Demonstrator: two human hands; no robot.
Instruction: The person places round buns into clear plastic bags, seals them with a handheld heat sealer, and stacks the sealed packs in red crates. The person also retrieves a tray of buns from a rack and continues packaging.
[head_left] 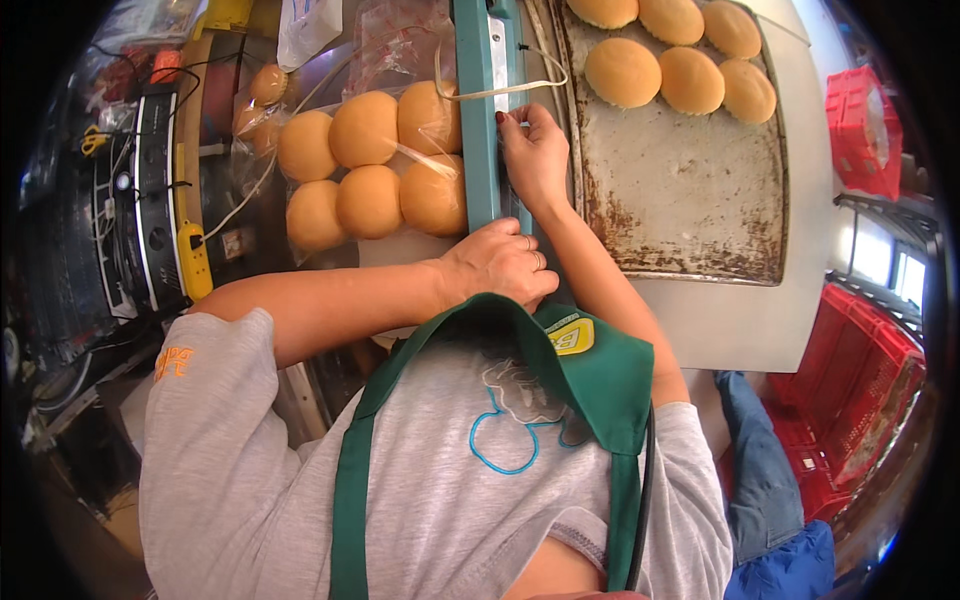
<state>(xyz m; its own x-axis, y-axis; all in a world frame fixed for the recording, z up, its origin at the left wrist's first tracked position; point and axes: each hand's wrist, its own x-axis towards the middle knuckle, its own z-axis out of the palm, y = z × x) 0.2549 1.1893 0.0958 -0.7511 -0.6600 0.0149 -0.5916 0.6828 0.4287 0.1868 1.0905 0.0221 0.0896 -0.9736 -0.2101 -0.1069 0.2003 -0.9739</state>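
A teal bag sealer (pixel 481 120) stands lengthwise in front of me. Along its left side lies a clear plastic bag (pixel 395 155) packed with several round golden buns (pixel 365 130), its edge reaching to the sealer. My left hand (pixel 497 262), with rings on it, presses on the sealer's near end, its fingers curled over it. Farther up, my right hand (pixel 535 150) has thumb and fingers pinched together at the sealer's right edge. Whatever is between those fingertips is too small to make out.
Right of the sealer, a worn metal baking tray (pixel 680 225) carries several loose buns (pixel 622 72) at its far end. A pale cord (pixel 545 85) loops over the sealer. Red crates (pixel 865 130) stand far right; a yellow power strip (pixel 193 262) is at left. Someone's jeans-clad leg (pixel 765 470) shows lower right.
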